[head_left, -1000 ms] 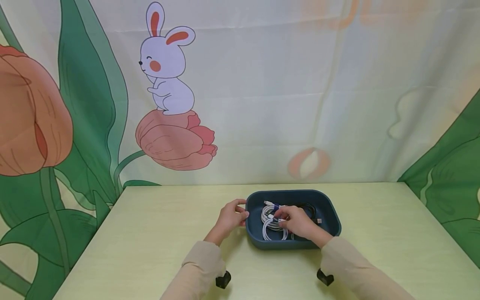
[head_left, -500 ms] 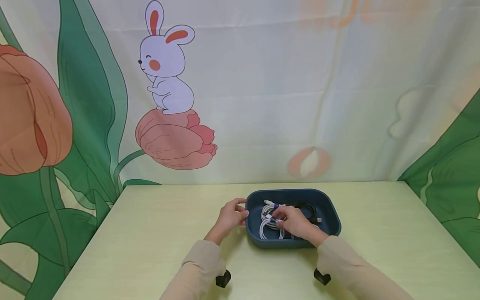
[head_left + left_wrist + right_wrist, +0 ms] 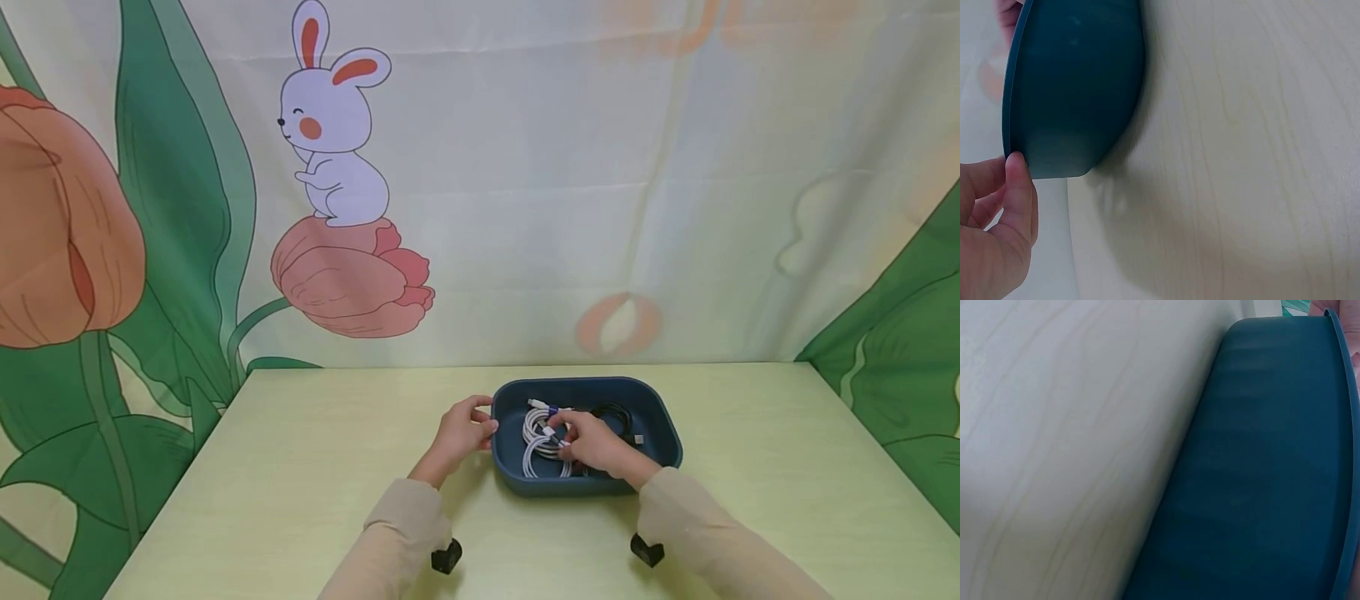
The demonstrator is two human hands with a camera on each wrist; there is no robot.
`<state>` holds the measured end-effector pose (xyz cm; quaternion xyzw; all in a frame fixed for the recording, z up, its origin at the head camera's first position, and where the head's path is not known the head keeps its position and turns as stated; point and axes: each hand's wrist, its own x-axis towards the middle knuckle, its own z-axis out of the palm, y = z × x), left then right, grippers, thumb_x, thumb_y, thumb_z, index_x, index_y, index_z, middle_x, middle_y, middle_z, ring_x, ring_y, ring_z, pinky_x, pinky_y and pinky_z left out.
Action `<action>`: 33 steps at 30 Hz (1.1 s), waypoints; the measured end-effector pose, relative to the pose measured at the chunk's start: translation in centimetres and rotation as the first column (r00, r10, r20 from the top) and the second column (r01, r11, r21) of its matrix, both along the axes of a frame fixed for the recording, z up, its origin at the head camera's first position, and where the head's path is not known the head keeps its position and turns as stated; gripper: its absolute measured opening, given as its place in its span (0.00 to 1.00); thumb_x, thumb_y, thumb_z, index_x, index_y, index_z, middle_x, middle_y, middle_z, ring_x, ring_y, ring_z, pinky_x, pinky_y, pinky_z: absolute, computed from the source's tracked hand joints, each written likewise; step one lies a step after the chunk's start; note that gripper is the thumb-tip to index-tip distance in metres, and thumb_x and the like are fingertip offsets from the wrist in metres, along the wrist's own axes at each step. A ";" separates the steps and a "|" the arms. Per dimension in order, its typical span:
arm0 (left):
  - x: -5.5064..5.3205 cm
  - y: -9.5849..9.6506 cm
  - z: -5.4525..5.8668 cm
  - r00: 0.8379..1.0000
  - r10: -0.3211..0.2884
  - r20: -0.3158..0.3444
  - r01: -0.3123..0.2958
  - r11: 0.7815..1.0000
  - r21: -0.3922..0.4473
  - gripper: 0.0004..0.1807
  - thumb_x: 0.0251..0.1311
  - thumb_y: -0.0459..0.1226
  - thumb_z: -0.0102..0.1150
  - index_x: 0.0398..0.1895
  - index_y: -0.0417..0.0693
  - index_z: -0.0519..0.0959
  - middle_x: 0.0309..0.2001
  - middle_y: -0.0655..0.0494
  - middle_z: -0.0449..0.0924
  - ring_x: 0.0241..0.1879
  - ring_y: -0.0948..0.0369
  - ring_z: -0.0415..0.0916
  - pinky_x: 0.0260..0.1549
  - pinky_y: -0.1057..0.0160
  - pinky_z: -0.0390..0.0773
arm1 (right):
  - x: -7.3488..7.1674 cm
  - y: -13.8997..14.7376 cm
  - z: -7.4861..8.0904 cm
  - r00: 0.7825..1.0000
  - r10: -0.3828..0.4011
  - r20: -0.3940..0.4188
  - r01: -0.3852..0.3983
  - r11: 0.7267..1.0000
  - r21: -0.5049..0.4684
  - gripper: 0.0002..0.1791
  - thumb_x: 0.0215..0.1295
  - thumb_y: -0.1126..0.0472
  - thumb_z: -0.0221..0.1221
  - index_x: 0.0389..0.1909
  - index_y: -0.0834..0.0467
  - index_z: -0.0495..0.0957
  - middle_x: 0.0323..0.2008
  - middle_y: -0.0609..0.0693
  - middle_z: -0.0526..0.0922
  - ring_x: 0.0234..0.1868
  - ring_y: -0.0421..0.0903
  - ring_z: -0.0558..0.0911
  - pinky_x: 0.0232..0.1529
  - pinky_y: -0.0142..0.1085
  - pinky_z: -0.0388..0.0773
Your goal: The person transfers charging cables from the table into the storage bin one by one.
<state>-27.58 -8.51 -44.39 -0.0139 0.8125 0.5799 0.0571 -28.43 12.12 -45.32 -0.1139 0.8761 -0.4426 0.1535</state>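
A dark blue plastic bin (image 3: 517, 485) with rounded corners stands on the table, coiled cables inside it. My left hand (image 3: 459, 432) holds the bin's left end; in the left wrist view the thumb (image 3: 1017, 181) lies against its outer corner. Reaching over the front rim, my right hand (image 3: 596, 443) pinches a coiled white USB cable (image 3: 529, 462) between thumb and fingers. Behind that coil lies a second white coil (image 3: 531, 423) with a dark blue tie. The right wrist view shows mostly the bin's outer wall (image 3: 1266, 456), which hides the right fingertips.
A coiled black cable (image 3: 618, 412) with a USB plug (image 3: 637, 439) lies in the bin's right half. The pale wood-grain table (image 3: 337, 433) extends around the bin. Behind it hangs a printed cloth (image 3: 525, 208) with a rabbit and tulips.
My right hand shifted slightly left with the white coil, then slightly back right. My left hand and the bin stay in place.
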 end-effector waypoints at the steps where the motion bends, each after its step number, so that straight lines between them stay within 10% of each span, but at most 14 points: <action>1: 0.0 0.0 0.0 1.000 -0.001 -0.001 0.001 1.000 -0.001 0.21 0.54 0.26 0.53 0.54 0.38 0.68 0.35 0.43 0.72 0.21 0.64 0.70 0.25 0.63 0.80 | 0.0 0.1 0.0 1.000 0.000 0.012 0.000 1.000 -0.007 0.22 0.49 0.76 0.56 0.48 0.60 0.72 0.22 0.53 0.68 0.17 0.44 0.71 0.20 0.35 0.75; 33: -0.1 0.0 0.0 1.000 0.014 0.016 -0.013 1.000 -0.008 0.21 0.54 0.27 0.54 0.53 0.40 0.69 0.35 0.44 0.71 0.20 0.63 0.70 0.22 0.68 0.79 | -0.1 -0.9 0.1 0.990 0.134 -0.054 -0.132 0.991 0.036 0.16 0.51 0.74 0.56 0.43 0.64 0.75 0.23 0.51 0.75 0.19 0.41 0.71 0.22 0.30 0.71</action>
